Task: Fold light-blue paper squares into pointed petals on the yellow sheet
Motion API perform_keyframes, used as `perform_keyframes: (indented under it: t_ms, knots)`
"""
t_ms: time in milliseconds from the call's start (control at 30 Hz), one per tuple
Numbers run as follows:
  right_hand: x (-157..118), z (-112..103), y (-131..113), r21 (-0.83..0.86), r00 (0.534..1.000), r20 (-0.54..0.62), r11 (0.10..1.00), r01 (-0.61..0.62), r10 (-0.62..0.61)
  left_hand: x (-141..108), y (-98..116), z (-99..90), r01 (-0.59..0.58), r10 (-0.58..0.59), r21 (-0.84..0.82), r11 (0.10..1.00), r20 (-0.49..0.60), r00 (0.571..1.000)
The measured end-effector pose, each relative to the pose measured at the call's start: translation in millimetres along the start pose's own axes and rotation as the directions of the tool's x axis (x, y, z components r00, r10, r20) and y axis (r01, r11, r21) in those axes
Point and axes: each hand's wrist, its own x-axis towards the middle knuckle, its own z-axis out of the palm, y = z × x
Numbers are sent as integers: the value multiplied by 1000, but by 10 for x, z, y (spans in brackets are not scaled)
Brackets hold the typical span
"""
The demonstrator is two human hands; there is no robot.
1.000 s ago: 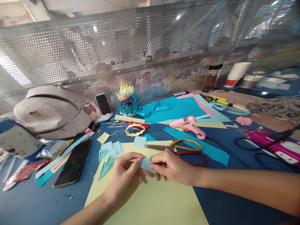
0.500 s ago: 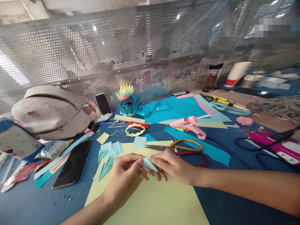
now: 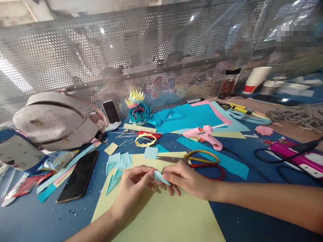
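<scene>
Between my hands is a small folded light blue paper (image 3: 161,177), held above a yellow sheet (image 3: 161,215). My left hand (image 3: 138,179) pinches its left end between thumb and fingers. On its right side, the thumb and fingers of my right hand (image 3: 183,178) grip it. Folded light blue triangles (image 3: 114,181) and small light blue squares (image 3: 118,160) lie left of my left hand. Scissors (image 3: 202,158) with yellow and red handles rest just behind my right hand. A single light blue square (image 3: 151,153) sits by their tips.
A pink glue gun (image 3: 205,134) lies behind the scissors, its cord trailing right. A black phone (image 3: 79,176) and pale backpack (image 3: 55,121) are at the left. A blue and yellow paper model (image 3: 138,107) stands at the back. A magenta power strip (image 3: 297,158) is at the right.
The folded paper has tilted slightly between my fingers, and my right thumb has shifted a little on it. Both hands otherwise stay in place.
</scene>
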Motion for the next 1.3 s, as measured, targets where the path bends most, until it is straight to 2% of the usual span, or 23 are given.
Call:
perform_keyframes:
  t_ms: [400,800,1300]
  knots:
    - [14,21,-3,82,999,17,995,-50,48,2,-4,-38,-3,3,47,999,8,1000]
    - [18,29,-17,24,995,-12,995,-95,96,13,-43,-54,-28,23,88,996,54,998]
    - [-3,27,2,-44,999,-19,998,-37,36,-11,11,-1,-65,52,102,993,121,991]
